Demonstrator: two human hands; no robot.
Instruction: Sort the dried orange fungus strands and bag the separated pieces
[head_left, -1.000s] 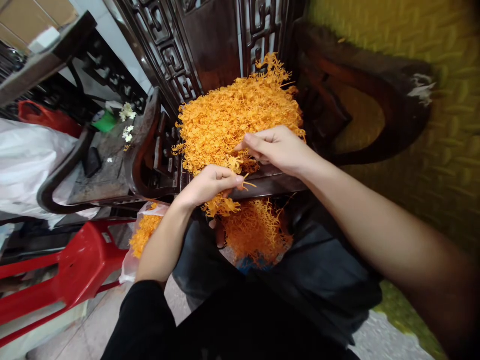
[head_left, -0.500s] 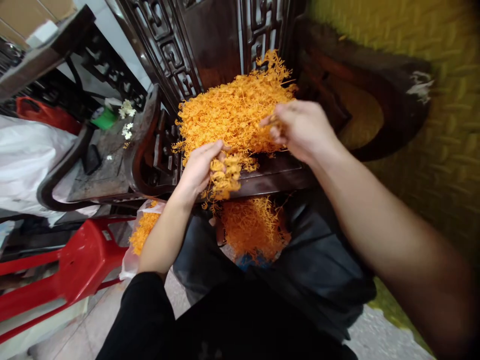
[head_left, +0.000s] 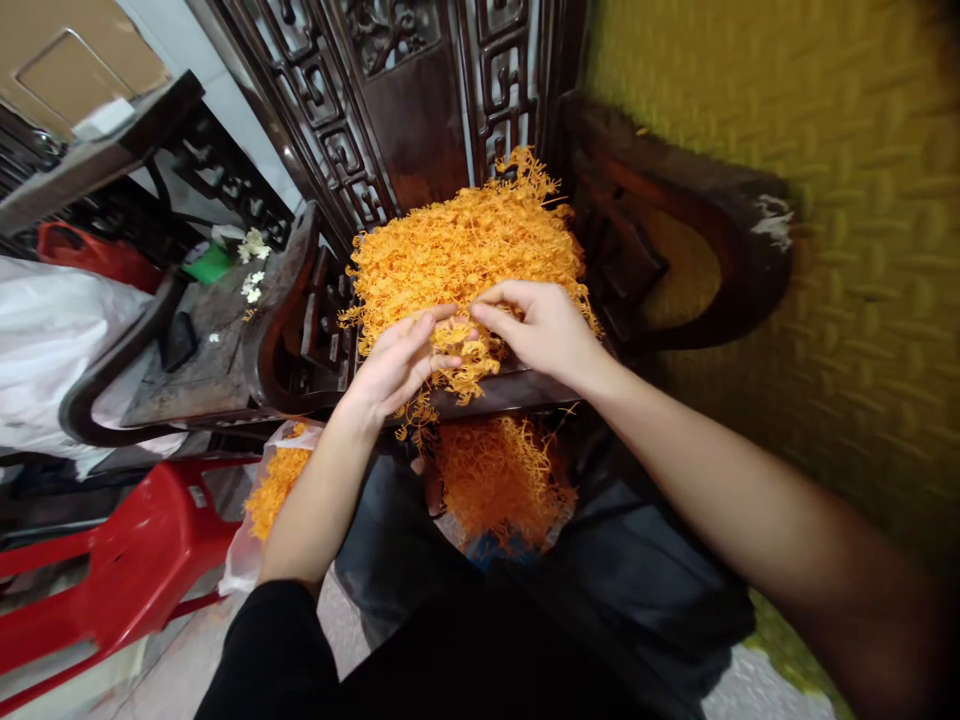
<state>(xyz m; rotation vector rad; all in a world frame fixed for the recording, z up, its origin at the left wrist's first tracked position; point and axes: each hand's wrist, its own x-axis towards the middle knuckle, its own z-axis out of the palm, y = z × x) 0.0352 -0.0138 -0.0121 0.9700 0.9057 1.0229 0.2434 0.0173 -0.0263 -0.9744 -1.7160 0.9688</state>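
A large heap of orange, curly, thin-stemmed pieces (head_left: 465, 240), plastic-looking, lies on the seat of a dark carved wooden chair (head_left: 495, 392). At the heap's front edge my left hand (head_left: 401, 365) curls its fingers around a small bunch of the same pieces (head_left: 471, 372), some dangling below over the seat edge. My right hand (head_left: 536, 325) meets it from the right, thumb and forefinger pinched close to the left fingertips. What sits in that pinch is too small to make out clearly.
Below the seat, between my knees, is another orange pile (head_left: 502, 480). A plastic bag (head_left: 244, 555) with orange pieces stands left, beside a red plastic stool (head_left: 150, 550). The chair's curved armrest (head_left: 720, 270) rises at right. Further left, a wooden seat holds a green roll (head_left: 208, 262).
My right hand has come from the heap's right side leftward to my left hand's fingertips. The left hand stays near the front edge, its fingers a little straighter. The view has shifted slightly.
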